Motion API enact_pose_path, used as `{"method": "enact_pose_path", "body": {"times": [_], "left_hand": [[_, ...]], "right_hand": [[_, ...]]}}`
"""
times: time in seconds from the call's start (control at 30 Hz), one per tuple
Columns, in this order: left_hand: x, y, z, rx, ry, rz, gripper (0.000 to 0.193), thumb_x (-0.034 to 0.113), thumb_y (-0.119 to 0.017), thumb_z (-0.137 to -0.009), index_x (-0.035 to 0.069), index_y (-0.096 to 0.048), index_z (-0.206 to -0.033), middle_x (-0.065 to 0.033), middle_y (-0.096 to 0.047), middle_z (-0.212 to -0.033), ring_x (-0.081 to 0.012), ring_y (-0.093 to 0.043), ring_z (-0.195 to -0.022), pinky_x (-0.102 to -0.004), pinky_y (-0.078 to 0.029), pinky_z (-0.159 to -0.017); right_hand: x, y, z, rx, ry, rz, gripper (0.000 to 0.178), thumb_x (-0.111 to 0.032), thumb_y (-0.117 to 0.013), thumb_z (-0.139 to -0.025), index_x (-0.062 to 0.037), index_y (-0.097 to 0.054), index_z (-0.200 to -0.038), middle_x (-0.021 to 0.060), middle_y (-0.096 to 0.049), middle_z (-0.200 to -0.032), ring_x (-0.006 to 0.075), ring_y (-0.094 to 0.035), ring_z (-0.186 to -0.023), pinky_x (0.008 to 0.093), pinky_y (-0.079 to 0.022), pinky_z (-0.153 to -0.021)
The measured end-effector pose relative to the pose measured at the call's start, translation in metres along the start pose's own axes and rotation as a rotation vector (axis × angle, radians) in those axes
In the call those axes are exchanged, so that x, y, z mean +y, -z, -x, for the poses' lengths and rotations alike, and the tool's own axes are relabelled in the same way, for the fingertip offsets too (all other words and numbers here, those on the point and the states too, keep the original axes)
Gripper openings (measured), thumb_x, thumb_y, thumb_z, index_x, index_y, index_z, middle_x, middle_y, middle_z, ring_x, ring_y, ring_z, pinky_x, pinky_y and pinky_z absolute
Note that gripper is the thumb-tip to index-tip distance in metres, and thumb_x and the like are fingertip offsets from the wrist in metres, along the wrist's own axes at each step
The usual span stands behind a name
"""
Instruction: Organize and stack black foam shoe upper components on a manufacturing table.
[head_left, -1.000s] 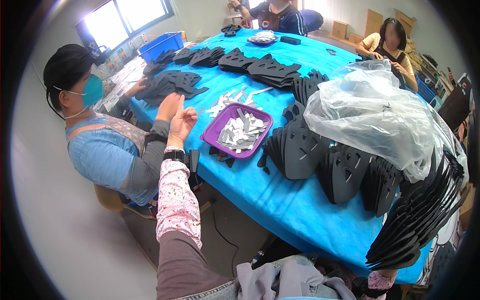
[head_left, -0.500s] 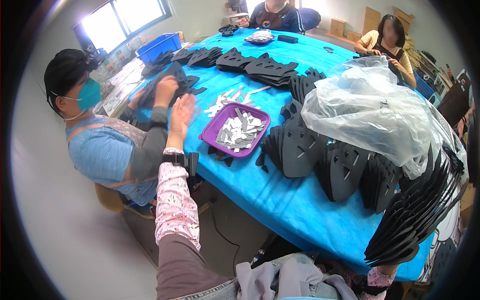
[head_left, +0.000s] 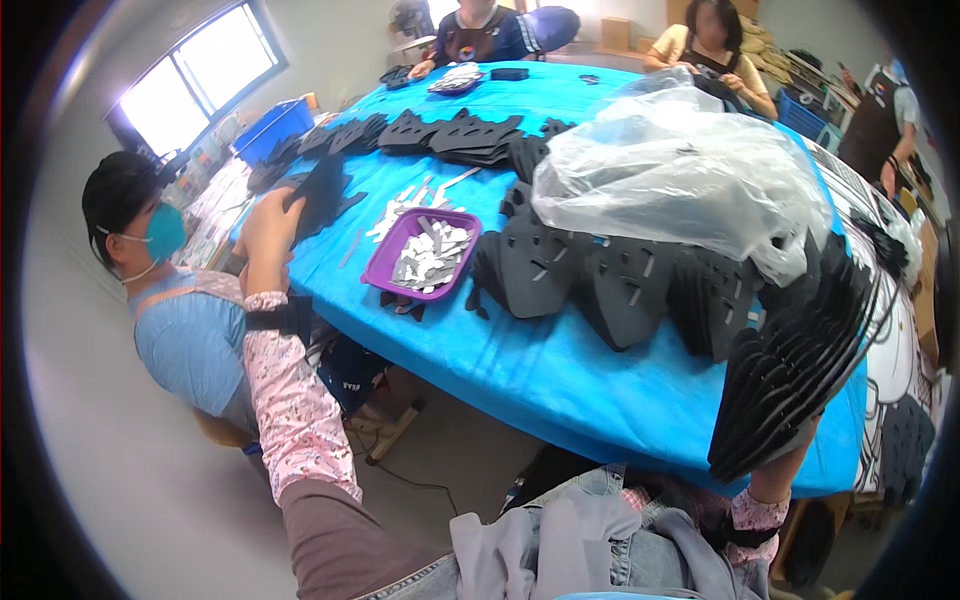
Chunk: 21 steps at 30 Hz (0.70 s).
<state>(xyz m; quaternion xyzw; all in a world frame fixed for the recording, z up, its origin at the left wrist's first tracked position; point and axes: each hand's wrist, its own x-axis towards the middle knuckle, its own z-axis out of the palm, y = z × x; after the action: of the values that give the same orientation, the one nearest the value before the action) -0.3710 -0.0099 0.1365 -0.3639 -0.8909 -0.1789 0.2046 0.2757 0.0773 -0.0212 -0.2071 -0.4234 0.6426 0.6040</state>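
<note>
Stretched out to the left, my left hand is closed on the edge of a black foam piece, right beside the co-worker in the teal mask. Their own hands are mostly hidden behind mine. At the lower right my right hand holds a thick fanned stack of black foam pieces from below; its fingers are largely covered by the stack. Upright bundles of shield-shaped black foam pieces with cut-out slots stand between my hands. A purple tray holds grey and white strips.
A blue cloth covers the table. Crumpled clear plastic lies over the bundles. More black piles line the far side, near a blue bin. The masked co-worker sits close at left; other people are across the table.
My left hand has moved left from an open, spread pose and now grips the black piece by the co-worker. The view has shifted; my right hand still holds its stack.
</note>
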Motion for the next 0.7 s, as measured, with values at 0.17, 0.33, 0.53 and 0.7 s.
{"method": "enact_pose_path", "body": {"times": [0.17, 0.33, 0.53, 0.7], "left_hand": [[0.05, 0.02, 0.035, 0.291, -0.297, 0.176, 0.027, 0.023, -0.061, -0.087, 0.002, -0.065, -0.103, -0.0161, -0.066, -0.101, -0.0325, -0.063, -0.091, -0.0372, -0.048, -0.079], [0.1, 0.05, 0.087, 0.17, -0.23, 1.062, 0.019, 0.019, -0.059, -0.092, 0.004, -0.062, -0.104, -0.0022, -0.066, -0.091, -0.0097, -0.061, -0.08, -0.0225, -0.048, -0.068], [0.286, -0.041, 0.254, -0.594, 0.192, 1.997, 0.034, 0.035, -0.052, -0.096, 0.006, -0.055, -0.114, -0.0022, -0.061, -0.095, -0.0112, -0.057, -0.083, -0.0277, -0.048, -0.075], [0.369, -0.009, 0.36, -1.265, 0.433, 2.209, 0.032, 0.012, -0.056, -0.093, 0.009, -0.047, -0.123, -0.0047, -0.058, -0.116, -0.0161, -0.059, -0.104, -0.033, -0.049, -0.092]], "right_hand": [[-0.012, 0.015, 0.008, -0.022, -0.13, -0.243, 0.052, -0.037, -0.044, -0.098, -0.0072, -0.036, -0.139, 0.0086, -0.048, -0.136, 0.0251, -0.051, -0.12, 0.0386, -0.041, -0.102], [-0.025, -0.036, -0.012, 0.197, -0.098, -0.064, 0.044, -0.029, -0.055, -0.094, -0.0012, -0.049, -0.127, 0.0061, -0.059, -0.117, 0.0184, -0.057, -0.107, 0.0331, -0.045, -0.092], [-0.02, -0.011, -0.014, 0.397, 0.043, -0.26, 0.045, -0.019, -0.065, -0.088, -0.0071, -0.048, -0.128, 0.0047, -0.055, -0.122, 0.0183, -0.054, -0.111, 0.035, -0.044, -0.095], [-0.007, -0.006, -0.008, 0.472, -0.006, -0.359, 0.041, -0.016, -0.067, -0.087, -0.0078, -0.05, -0.123, 0.0032, -0.057, -0.113, 0.0181, -0.058, -0.102, 0.0326, -0.05, -0.085]]}}
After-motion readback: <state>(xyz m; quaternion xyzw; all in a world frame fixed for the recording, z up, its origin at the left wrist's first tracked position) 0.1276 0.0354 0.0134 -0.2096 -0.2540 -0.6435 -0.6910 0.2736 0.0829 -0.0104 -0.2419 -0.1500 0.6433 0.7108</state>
